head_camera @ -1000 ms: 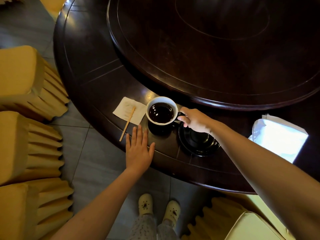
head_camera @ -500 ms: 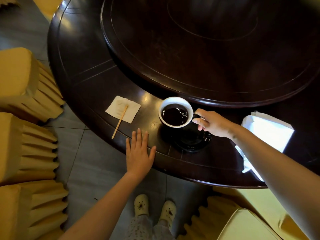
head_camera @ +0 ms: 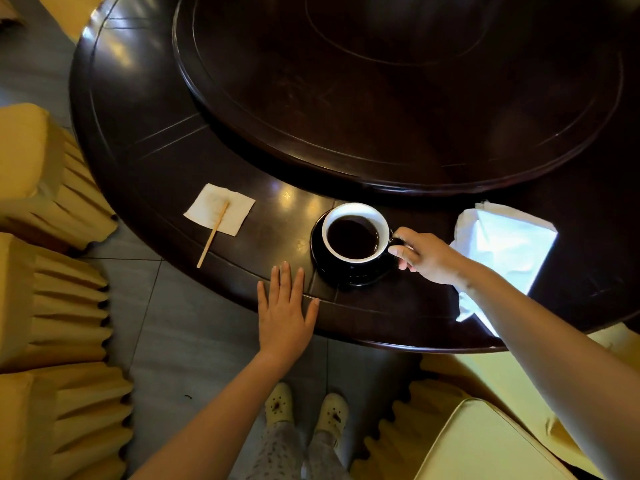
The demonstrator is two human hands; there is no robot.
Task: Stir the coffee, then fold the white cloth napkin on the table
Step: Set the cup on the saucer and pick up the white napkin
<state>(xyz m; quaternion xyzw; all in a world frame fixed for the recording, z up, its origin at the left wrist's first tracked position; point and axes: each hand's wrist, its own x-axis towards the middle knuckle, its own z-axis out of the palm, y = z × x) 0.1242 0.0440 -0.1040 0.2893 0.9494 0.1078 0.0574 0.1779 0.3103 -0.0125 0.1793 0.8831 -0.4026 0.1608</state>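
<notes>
A white-lined cup of dark coffee point(head_camera: 354, 233) sits on a black saucer point(head_camera: 346, 277) near the table's front edge. My right hand point(head_camera: 424, 256) pinches the cup's black handle. My left hand point(head_camera: 285, 311) lies flat, fingers spread, on the table edge just left of the saucer. A wooden stir stick point(head_camera: 213, 233) rests across a small paper napkin point(head_camera: 219, 213) further left. The white cloth napkin point(head_camera: 502, 244) lies rumpled to the right, partly hidden under my right forearm.
The dark round table point(head_camera: 145, 140) carries a raised turntable point(head_camera: 398, 98) in its middle. Yellow-covered chairs stand at the left point(head_camera: 45, 271) and lower right point(head_camera: 485, 438). My feet in pale shoes point(head_camera: 304, 407) stand on the grey tiled floor.
My right hand carried the cup from beside the paper napkin rightward and set it on the saucer. The left hand stayed flat on the table edge.
</notes>
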